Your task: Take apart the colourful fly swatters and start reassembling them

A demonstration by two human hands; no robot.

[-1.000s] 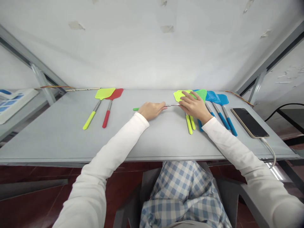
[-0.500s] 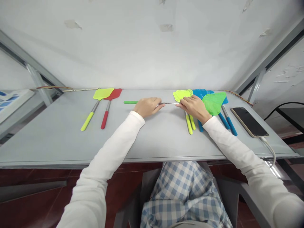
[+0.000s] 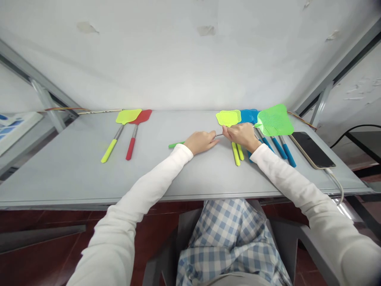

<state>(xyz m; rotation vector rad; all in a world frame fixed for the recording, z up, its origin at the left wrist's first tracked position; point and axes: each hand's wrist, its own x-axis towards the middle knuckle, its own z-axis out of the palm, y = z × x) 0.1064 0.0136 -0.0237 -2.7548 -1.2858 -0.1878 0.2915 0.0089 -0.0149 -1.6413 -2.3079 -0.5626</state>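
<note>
Both my hands are closed on one green fly swatter (image 3: 275, 120), held roughly level over the table. My left hand (image 3: 202, 142) grips it where the green handle meets the metal rod; the handle's end sticks out to the left. Farther along the rod is my right hand (image 3: 241, 134), close to the green mesh head. A short piece of rod shows between the hands. Beneath and around my right hand lie yellow fly swatters (image 3: 228, 117) and several blue fly swatters (image 3: 249, 116), partly hidden by the hand and the green head.
On the left of the grey table (image 3: 74, 171) lie a yellow-green fly swatter (image 3: 128, 116) and a red fly swatter (image 3: 131, 149), heads overlapping. A phone (image 3: 314, 150) with a white cable rests at the right. A white wall (image 3: 178, 59) rises behind; metal posts stand at both sides.
The hands have come closer together, and the rod showing between them is shorter. My left hand has moved right and slightly nearer. The green head has shifted right and turned.
</note>
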